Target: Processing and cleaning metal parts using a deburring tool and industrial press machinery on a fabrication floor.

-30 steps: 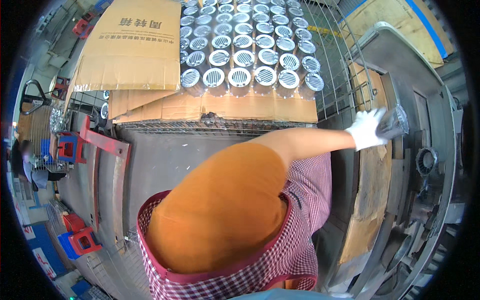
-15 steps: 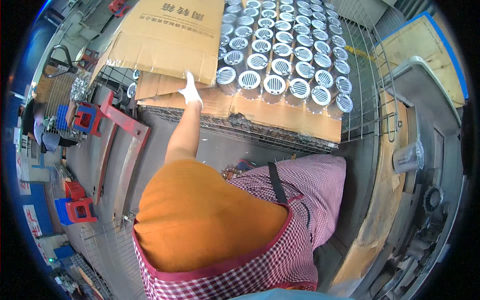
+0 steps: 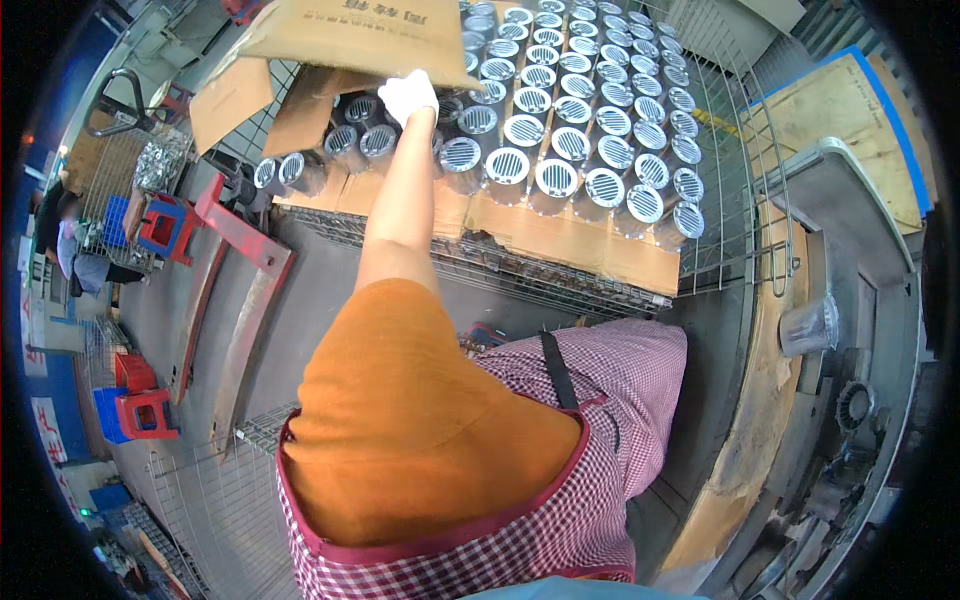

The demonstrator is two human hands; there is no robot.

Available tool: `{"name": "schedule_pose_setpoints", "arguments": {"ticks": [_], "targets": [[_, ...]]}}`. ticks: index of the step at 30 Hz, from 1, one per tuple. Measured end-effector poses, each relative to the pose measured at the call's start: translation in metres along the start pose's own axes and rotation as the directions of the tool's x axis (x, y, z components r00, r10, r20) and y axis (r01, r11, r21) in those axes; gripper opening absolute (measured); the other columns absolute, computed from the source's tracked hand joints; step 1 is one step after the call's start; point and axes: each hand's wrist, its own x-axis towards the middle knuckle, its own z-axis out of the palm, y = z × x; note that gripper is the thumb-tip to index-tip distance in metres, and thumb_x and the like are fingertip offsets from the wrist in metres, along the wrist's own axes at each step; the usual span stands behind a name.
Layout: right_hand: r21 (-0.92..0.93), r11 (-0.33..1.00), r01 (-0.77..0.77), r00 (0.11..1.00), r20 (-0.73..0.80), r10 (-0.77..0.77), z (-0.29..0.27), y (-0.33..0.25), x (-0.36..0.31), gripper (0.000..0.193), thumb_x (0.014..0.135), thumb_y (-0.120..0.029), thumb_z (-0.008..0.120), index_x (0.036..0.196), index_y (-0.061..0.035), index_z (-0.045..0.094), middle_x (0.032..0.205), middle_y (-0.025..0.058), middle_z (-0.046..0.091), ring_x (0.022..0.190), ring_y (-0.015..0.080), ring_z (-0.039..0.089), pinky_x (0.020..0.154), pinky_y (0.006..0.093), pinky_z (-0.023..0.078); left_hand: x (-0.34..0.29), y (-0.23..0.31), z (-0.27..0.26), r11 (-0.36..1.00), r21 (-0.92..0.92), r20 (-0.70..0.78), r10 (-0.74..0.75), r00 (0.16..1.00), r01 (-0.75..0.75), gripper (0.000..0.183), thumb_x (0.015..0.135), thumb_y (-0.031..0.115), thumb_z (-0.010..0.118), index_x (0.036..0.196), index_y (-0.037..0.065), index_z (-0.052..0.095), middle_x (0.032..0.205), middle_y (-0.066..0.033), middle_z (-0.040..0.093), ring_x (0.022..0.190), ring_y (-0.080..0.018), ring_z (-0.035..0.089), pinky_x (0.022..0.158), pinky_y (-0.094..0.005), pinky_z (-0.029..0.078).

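My left hand (image 3: 409, 97), in a white glove, reaches forward and is closed on the near edge of a large printed cardboard sheet (image 3: 350, 35). The sheet is raised and tilted, and its far side runs out of the picture. Below and beside it stand rows of upright cylinders (image 3: 556, 178) with round, slotted metal tops, seemingly wrapped in clear film. They rest on a cardboard layer (image 3: 560, 240) in a wire cage (image 3: 480, 262). A smaller cardboard flap (image 3: 232, 105) leans at the cage's left side. My right hand is out of view.
On the right, a metal machine bench (image 3: 870, 270) holds a film-wrapped cylinder (image 3: 810, 327) and a ring-shaped part (image 3: 856, 404). A red pallet jack (image 3: 240, 235) stands at left, with red and blue stools (image 3: 145, 412) beyond. Another person (image 3: 90, 265) is at far left.
My left hand has moved up and slightly right, lifting the cardboard sheet farther away. More cylinders at the left of the cage are uncovered, and the smaller flap now shows at left.
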Motion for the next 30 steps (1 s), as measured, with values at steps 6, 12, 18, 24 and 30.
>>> {"name": "schedule_pose_setpoints", "arguments": {"ticks": [6, 12, 18, 24, 30], "targets": [[0.011, 1.000, 0.019, 1.000, 0.010, -0.019, -0.002, -0.007, 0.007, 0.024, 0.096, -0.037, 0.062, 0.104, -0.0164, 0.073, 0.094, 0.0059, 0.073, 0.078, 0.0250, 0.068, 0.066, 0.0392, 0.052, -0.010, 0.008, -0.014, 0.963, -0.212, -0.249, 0.109, 0.962, -0.164, 0.051, 0.091, 0.039, 0.055, 0.106, -0.009, 0.058, 0.117, -0.0307, 0.054, 0.107, -0.0447, 0.057, 0.096, -0.0508, 0.045], [0.017, 0.999, 0.044, 0.999, 0.010, -0.044, -0.007, -0.011, 0.012, 0.028, 0.096, -0.038, 0.062, 0.106, -0.0155, 0.074, 0.096, 0.0068, 0.073, 0.080, 0.0254, 0.069, 0.068, 0.0393, 0.053, 0.017, -0.021, -0.007, 0.943, -0.183, -0.267, 0.224, 0.937, -0.277, 0.052, 0.094, 0.039, 0.056, 0.110, -0.011, 0.058, 0.117, -0.0321, 0.053, 0.112, -0.0453, 0.053, 0.101, -0.0505, 0.041], [0.017, 1.000, 0.020, 0.999, 0.042, -0.020, -0.010, -0.010, 0.006, 0.031, 0.096, -0.040, 0.061, 0.108, -0.0145, 0.074, 0.099, 0.0077, 0.074, 0.083, 0.0258, 0.069, 0.070, 0.0394, 0.054, 0.058, -0.066, -0.012, 0.617, -0.732, -0.177, -0.582, 0.794, 0.289, 0.040, 0.091, 0.025, 0.063, 0.121, -0.001, 0.063, 0.120, -0.0205, 0.067, 0.104, -0.0377, 0.068, 0.086, -0.0482, 0.054], [-0.013, 0.999, -0.029, 0.996, 0.081, 0.030, -0.012, 0.004, -0.008, 0.034, 0.096, -0.042, 0.061, 0.109, -0.0136, 0.074, 0.101, 0.0086, 0.074, 0.085, 0.0263, 0.070, 0.073, 0.0394, 0.054, -0.032, -0.039, 0.025, 0.906, -0.423, -0.355, -0.176, 0.918, 0.010, 0.054, 0.093, 0.025, 0.061, 0.137, -0.004, 0.050, 0.133, -0.0287, 0.053, 0.125, -0.0417, 0.053, 0.105, -0.0474, 0.044], [-0.026, 0.997, -0.070, 0.990, 0.122, 0.073, 0.008, 0.045, -0.034, 0.038, 0.096, -0.044, 0.060, 0.111, -0.0127, 0.074, 0.104, 0.0095, 0.075, 0.087, 0.0267, 0.070, 0.075, 0.0395, 0.055, -0.255, 0.067, 0.044, 0.708, -0.503, 0.173, 0.645, 0.745, -0.496, 0.043, 0.084, 0.023, 0.069, 0.121, 0.000, 0.063, 0.112, -0.0245, 0.066, 0.103, -0.0423, 0.063, 0.091, -0.0488, 0.049]]}}
